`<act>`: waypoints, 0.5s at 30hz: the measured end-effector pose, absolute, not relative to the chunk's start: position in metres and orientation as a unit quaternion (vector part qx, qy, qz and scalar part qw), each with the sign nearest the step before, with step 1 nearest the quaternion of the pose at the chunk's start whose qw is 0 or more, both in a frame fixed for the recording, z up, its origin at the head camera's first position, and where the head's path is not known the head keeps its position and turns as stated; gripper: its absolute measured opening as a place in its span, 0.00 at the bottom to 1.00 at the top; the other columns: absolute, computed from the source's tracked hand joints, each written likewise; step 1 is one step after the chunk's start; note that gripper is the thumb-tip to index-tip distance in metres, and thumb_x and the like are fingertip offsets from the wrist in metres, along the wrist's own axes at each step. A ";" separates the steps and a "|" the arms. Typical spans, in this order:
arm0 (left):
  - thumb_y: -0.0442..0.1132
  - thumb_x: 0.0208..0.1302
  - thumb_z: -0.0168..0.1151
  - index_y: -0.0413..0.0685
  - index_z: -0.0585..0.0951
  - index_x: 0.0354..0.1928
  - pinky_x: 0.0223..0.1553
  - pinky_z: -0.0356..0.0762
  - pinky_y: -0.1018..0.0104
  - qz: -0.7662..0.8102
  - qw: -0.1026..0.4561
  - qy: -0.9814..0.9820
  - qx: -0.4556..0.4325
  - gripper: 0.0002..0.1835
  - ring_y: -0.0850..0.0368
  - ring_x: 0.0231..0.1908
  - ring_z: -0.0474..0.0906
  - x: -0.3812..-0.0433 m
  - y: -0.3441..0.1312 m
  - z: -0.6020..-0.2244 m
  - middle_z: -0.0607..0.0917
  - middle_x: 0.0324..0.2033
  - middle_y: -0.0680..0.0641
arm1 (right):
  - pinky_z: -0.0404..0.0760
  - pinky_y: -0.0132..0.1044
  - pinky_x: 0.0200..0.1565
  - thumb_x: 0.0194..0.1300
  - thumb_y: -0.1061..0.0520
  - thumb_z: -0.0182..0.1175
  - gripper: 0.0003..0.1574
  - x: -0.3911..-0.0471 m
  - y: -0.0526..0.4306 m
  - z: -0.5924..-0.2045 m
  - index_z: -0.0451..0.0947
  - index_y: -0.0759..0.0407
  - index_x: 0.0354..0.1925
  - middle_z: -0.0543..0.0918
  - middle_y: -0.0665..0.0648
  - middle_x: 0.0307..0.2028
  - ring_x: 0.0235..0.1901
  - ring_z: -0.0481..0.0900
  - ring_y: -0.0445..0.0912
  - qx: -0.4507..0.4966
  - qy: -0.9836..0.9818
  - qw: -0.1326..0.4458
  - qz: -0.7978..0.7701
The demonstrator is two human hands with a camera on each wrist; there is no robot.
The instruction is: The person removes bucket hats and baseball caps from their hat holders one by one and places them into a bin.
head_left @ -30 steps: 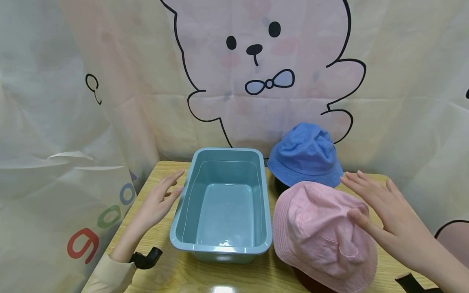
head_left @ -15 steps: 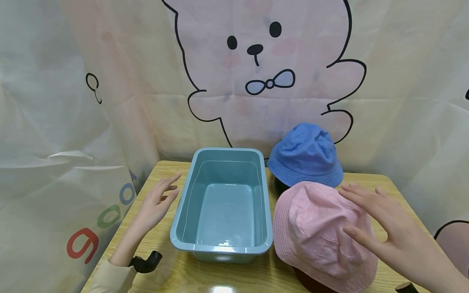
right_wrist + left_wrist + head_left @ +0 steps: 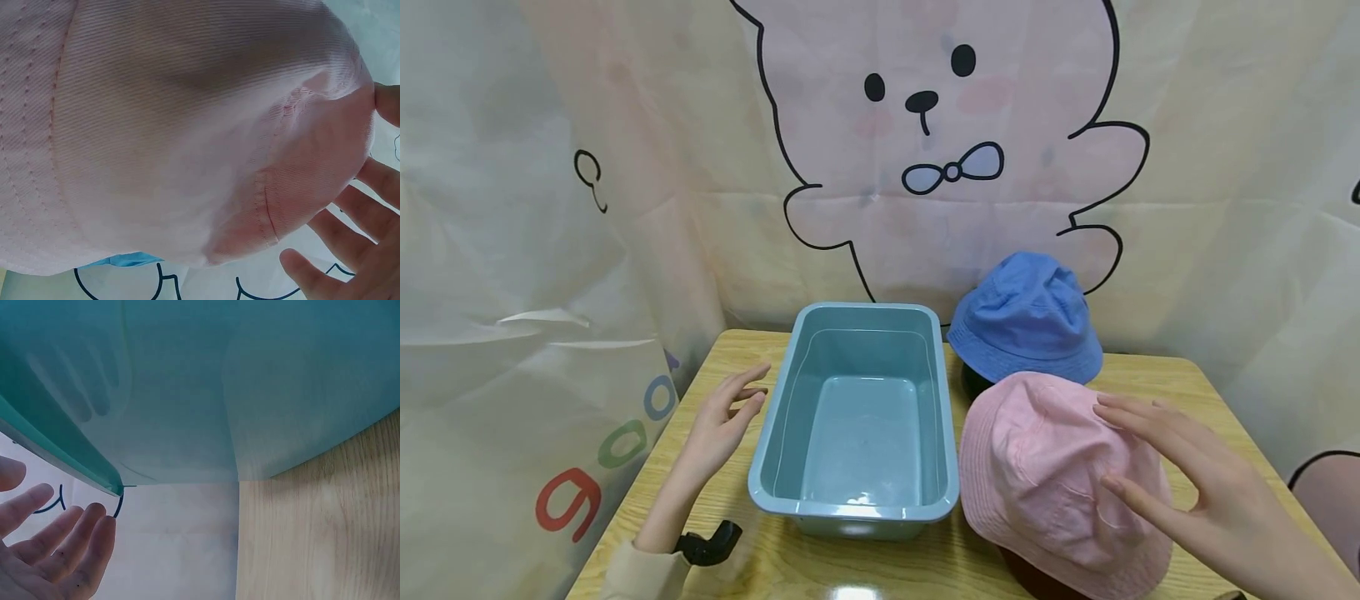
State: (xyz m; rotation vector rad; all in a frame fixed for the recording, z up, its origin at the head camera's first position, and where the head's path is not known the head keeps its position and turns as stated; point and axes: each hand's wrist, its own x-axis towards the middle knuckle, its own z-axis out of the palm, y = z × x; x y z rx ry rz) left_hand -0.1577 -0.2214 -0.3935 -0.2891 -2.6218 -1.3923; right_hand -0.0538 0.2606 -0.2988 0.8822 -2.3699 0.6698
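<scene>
A pink bucket hat (image 3: 1045, 475) is set at the right of the wood-grained tabletop (image 3: 752, 575), its crown uppermost and its brim spread around it; a dark reddish-brown surface (image 3: 1037, 577) is glimpsed beneath the near edge of the brim. The right hand (image 3: 1213, 492) is held over the right side of the crown, with thumb and fingers spread. Its grip is apart, and nothing is clasped; whether the cloth is touched by the fingertips cannot be told.

A blue bucket hat (image 3: 1026, 321) is placed just behind the pink one, near the back edge, with a dark object (image 3: 975, 382) partly seen below its brim. To the left of both hats a rectangular teal plastic basin (image 3: 853, 508) is stood upright, its inner floor fully exposed to view.

The left hand (image 3: 718, 425) is held just beside the basin's left side, its fingers and thumb apart, and nothing is held in that grip. A cream sleeve (image 3: 643, 575) and a black wrist-worn device (image 3: 711, 544) are seen behind it. The tabletop is backed by a pale cloth backdrop (image 3: 1225, 275), on which a cartoon bear (image 3: 1000, 208) with a blue bow tie (image 3: 952, 171) is printed.
</scene>
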 end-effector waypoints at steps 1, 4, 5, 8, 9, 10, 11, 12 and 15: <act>0.42 0.73 0.50 0.53 0.69 0.68 0.52 0.77 0.43 -0.470 0.078 -0.874 -0.093 0.23 0.39 0.56 0.76 -0.157 -0.222 -0.394 0.72 0.63 0.41 | 0.56 0.21 0.67 0.56 0.46 0.69 0.36 -0.054 0.260 -0.300 0.76 0.65 0.57 0.78 0.55 0.59 0.66 0.66 0.36 0.333 -0.868 0.270 0.250; 0.41 0.73 0.51 0.52 0.69 0.67 0.50 0.79 0.49 -0.482 0.076 -0.869 -0.087 0.22 0.40 0.56 0.77 -0.157 -0.223 -0.397 0.72 0.62 0.41 | 0.57 0.24 0.69 0.63 0.38 0.60 0.36 -0.055 0.259 -0.302 0.78 0.66 0.55 0.79 0.52 0.59 0.65 0.67 0.36 0.339 -0.858 0.288 0.258; 0.42 0.73 0.51 0.51 0.70 0.67 0.50 0.80 0.50 -0.484 0.076 -0.867 -0.085 0.22 0.40 0.55 0.77 -0.156 -0.223 -0.398 0.73 0.62 0.41 | 0.56 0.24 0.69 0.63 0.37 0.59 0.36 -0.055 0.259 -0.303 0.78 0.65 0.54 0.79 0.50 0.59 0.65 0.67 0.35 0.336 -0.858 0.290 0.259; 0.42 0.72 0.51 0.51 0.70 0.66 0.48 0.82 0.56 -0.494 0.074 -0.862 -0.085 0.22 0.39 0.55 0.78 -0.156 -0.223 -0.401 0.74 0.60 0.40 | 0.57 0.23 0.69 0.62 0.39 0.62 0.34 -0.053 0.259 -0.304 0.78 0.64 0.54 0.79 0.45 0.57 0.64 0.68 0.33 0.327 -0.859 0.291 0.265; 0.42 0.72 0.51 0.51 0.71 0.66 0.47 0.82 0.57 -0.498 0.074 -0.860 -0.085 0.22 0.39 0.55 0.78 -0.156 -0.223 -0.402 0.74 0.60 0.40 | 0.57 0.22 0.68 0.60 0.41 0.64 0.33 -0.053 0.260 -0.304 0.78 0.64 0.54 0.79 0.44 0.57 0.63 0.68 0.32 0.323 -0.861 0.290 0.266; 0.42 0.72 0.51 0.51 0.71 0.66 0.47 0.82 0.58 -0.502 0.073 -0.858 -0.086 0.21 0.39 0.55 0.78 -0.156 -0.223 -0.402 0.74 0.60 0.40 | 0.57 0.22 0.68 0.59 0.42 0.65 0.32 -0.053 0.260 -0.305 0.79 0.63 0.54 0.79 0.43 0.56 0.63 0.68 0.32 0.320 -0.861 0.289 0.269; 0.42 0.72 0.52 0.51 0.71 0.66 0.47 0.82 0.58 -0.505 0.073 -0.856 -0.086 0.21 0.39 0.55 0.78 -0.156 -0.223 -0.403 0.74 0.59 0.40 | 0.58 0.22 0.68 0.58 0.44 0.67 0.32 -0.052 0.260 -0.305 0.79 0.63 0.53 0.79 0.43 0.55 0.62 0.69 0.32 0.318 -0.861 0.290 0.272; 0.42 0.72 0.51 0.52 0.71 0.65 0.47 0.82 0.59 -0.508 0.072 -0.854 -0.085 0.21 0.39 0.55 0.77 -0.155 -0.223 -0.403 0.74 0.59 0.40 | 0.58 0.22 0.67 0.58 0.44 0.67 0.32 -0.052 0.260 -0.306 0.79 0.63 0.53 0.80 0.43 0.54 0.62 0.69 0.32 0.315 -0.861 0.291 0.274; 0.42 0.73 0.51 0.51 0.71 0.65 0.46 0.82 0.62 -0.517 0.068 -0.850 -0.080 0.21 0.40 0.55 0.78 -0.154 -0.223 -0.404 0.74 0.59 0.39 | 0.59 0.21 0.67 0.58 0.43 0.66 0.31 -0.052 0.260 -0.307 0.80 0.63 0.51 0.80 0.43 0.52 0.61 0.69 0.32 0.313 -0.857 0.298 0.279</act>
